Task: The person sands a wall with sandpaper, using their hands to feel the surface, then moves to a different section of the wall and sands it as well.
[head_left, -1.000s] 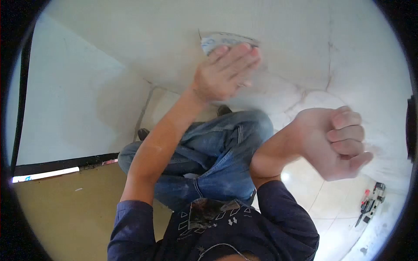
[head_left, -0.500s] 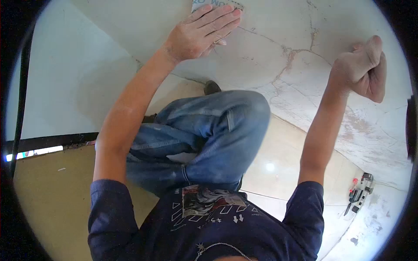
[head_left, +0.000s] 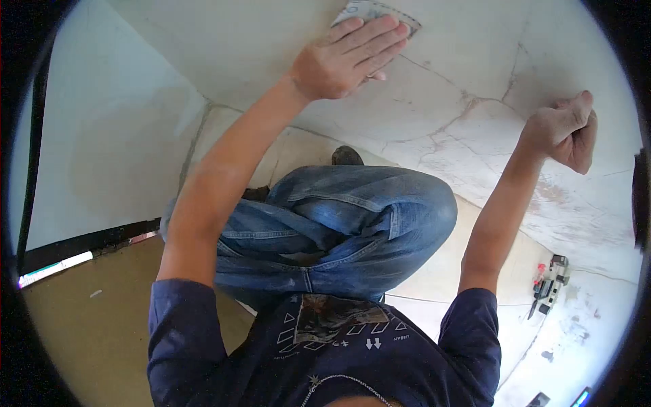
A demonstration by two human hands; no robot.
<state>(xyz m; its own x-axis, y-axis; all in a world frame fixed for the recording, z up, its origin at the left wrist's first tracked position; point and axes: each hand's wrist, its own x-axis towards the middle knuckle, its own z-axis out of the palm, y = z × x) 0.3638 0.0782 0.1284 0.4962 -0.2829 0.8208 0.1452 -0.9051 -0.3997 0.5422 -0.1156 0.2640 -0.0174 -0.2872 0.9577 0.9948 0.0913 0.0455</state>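
Observation:
A sheet with printed letters [head_left: 376, 9] lies against the pale, cracked surface at the top. My left hand [head_left: 346, 57] is laid over it, fingers stretched and close together, keeping hold of the sheet; its thumb shows just below the fingers. Over at the right, my right hand [head_left: 563, 132] is curled into a fist near the same surface, with nothing visible in it. Brown cracks [head_left: 468, 102] run across the surface between the two hands.
My bent legs in blue jeans [head_left: 339, 217] fill the middle, with a dark shoe [head_left: 347, 156] beyond them. Small tools [head_left: 548, 285] lie at the lower right. A pale panel [head_left: 102, 136] with a dark lower edge stands at the left.
My left hand and the printed sheet have moved right and slightly down in view. My right hand appears a little lower, still curled. The whole view has shifted, and my knees sit further right.

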